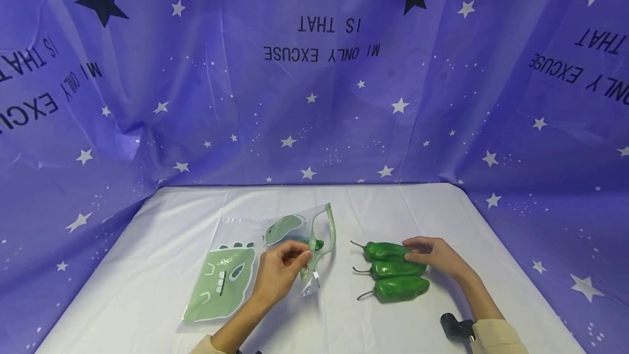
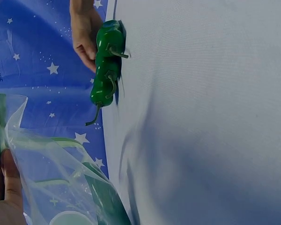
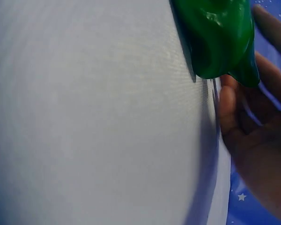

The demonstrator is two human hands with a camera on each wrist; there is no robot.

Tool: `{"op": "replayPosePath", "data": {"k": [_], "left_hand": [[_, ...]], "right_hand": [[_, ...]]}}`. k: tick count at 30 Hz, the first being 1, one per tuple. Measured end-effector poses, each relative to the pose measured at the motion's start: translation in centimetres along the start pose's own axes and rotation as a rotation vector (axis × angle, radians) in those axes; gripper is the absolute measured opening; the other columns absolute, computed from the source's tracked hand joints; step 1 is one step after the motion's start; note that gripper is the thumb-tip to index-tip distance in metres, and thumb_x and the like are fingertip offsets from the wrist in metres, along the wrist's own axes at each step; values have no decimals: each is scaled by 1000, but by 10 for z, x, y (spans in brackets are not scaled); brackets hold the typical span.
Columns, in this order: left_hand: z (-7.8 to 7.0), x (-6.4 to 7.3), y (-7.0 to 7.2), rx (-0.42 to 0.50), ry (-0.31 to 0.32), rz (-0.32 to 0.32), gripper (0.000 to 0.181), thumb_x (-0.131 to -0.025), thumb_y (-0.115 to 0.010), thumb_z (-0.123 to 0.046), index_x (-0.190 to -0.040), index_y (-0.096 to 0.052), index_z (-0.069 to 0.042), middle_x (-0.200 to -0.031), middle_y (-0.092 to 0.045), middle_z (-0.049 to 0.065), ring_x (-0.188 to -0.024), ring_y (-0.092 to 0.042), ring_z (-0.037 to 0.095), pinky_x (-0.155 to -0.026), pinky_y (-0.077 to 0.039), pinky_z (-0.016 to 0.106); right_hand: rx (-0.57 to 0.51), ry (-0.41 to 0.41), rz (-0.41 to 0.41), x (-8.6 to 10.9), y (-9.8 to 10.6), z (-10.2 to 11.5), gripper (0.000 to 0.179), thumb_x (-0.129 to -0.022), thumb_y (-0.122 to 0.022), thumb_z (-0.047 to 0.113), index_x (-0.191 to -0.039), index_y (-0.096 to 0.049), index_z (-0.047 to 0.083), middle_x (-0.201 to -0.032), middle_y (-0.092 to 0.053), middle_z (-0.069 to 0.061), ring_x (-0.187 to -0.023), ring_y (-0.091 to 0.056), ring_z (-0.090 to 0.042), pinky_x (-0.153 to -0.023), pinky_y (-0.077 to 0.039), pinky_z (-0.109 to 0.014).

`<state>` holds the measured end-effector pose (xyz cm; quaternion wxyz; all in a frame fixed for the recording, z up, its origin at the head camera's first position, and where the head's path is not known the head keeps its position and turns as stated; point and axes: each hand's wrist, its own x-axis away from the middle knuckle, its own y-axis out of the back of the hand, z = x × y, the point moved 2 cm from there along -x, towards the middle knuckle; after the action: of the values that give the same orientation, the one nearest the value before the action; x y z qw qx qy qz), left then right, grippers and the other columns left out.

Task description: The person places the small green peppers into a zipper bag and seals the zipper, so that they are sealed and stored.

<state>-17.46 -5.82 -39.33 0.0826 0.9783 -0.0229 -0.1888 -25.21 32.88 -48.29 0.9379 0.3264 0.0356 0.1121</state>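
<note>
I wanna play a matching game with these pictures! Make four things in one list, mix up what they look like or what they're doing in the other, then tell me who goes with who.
Things:
1. Three peppers
2. Plastic bag
3. Left hand
4. Curtain

Clues:
A. Purple-blue, dotted with stars
B. Pinching something near its opening
C. Lying side by side on the white tablecloth, stems out
D. See-through, with pale green shapes

Right pairs: 1-C, 2-D, 3-B, 4-A
</note>
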Motion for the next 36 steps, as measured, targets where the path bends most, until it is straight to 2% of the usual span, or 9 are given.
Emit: {"op": "replayPosePath", "data": {"k": [4,11,21,30,33,36], "left_hand": [[0,1,0,0,-1,-3,7,-80,-70,8,-84,-68,2,-75,-68,11,-62,-64,20,-57,-53,22],[-1,2,1,-5,-13,-6,6,-80,-70,7,-84,-68,3,-75,-68,12,-62,-64,21,-57,-52,21],[-1,4,2,2,8,-10,6,-80,-70,7,-84,-68,3,-74,-68,12,-62,-64,20,-56,-52,20],[0,3,1,9,12,-8,6,-80,-70,7,-84,-68,4,-75,-68,13,-62,-63,19,-57,-52,20],[0,3,0,6,14,-7,6,-80,-70,7,-84,-68,4,-75,-68,12,-62,-63,19,-57,-52,20],[0,3,0,4,16,-9,6,-80,-70,7,-84,-68,4,-75,-68,13,-62,-63,19,-57,-52,20]], "right_hand": [[33,-31,18,-1,-2,-4,37,-81,-75,31,-111,-68,10,-101,-68,-3,-95,-60,-21,-89,-44,-45],[43,-48,-10,-2,-3,-5,35,-82,-74,29,-109,-68,8,-99,-68,-5,-96,-61,-24,-94,-39,-56],[19,-44,-23,-2,-5,-4,34,-83,-73,29,-109,-68,8,-99,-69,-4,-96,-62,-23,-94,-40,-54],[-17,-33,-79,0,-3,-8,36,-83,-74,31,-110,-68,8,-103,-69,-5,-105,-59,-29,-97,-37,-55],[-19,-37,-92,0,-3,-10,37,-83,-73,33,-110,-68,9,-103,-69,-4,-103,-61,-26,-97,-39,-54],[-40,-38,-112,0,-2,-9,37,-83,-74,33,-110,-68,9,-103,-69,-4,-100,-62,-23,-91,-45,-47]]}}
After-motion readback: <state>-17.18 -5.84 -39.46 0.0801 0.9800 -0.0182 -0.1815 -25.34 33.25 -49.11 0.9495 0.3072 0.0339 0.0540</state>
